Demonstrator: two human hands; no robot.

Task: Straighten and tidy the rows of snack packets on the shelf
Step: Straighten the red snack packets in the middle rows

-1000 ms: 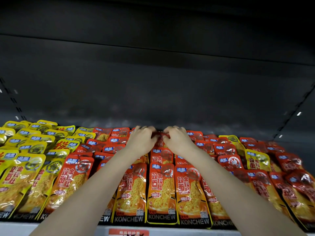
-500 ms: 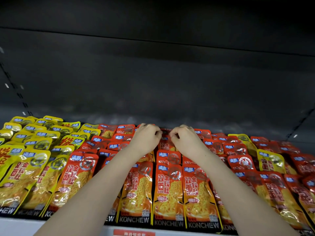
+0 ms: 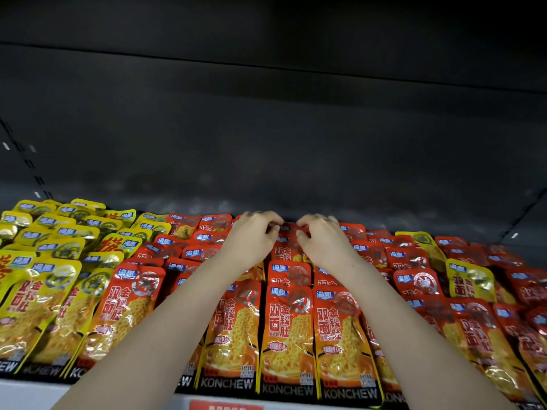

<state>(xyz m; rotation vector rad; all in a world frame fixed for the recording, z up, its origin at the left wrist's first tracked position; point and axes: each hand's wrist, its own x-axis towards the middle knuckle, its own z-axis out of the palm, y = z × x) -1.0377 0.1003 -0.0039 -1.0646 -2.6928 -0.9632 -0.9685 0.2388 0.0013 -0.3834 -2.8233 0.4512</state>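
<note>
Orange-red foil comes first: just behind the shelf lip (image 3: 29, 392) nearest you, the front packet (image 3: 287, 335) of the centre row lies flat and square, in line with the packets on either side. Your forearms run over that row to its far end. There your left hand (image 3: 251, 241) and right hand (image 3: 322, 244) sit close together, fingers curled narrow and nipping the top edge of the rear packet (image 3: 288, 232) between them. I judge this to be the squaring of the centre row's back end, with its front already neat. Next you'd want to draw that packet into line with the ones ahead of it and lay it flat. Do it gently, since the slick film will likely slide and drag its neighbours. Out to the left the yellow packets (image 3: 53, 247) overlap at loose angles. On the right, 1 stray yellow packet (image 3: 470, 279) sits among the red ones, so both spots probably need you afterwards. Behind everything stands the dark back panel (image 3: 266, 143).
</note>
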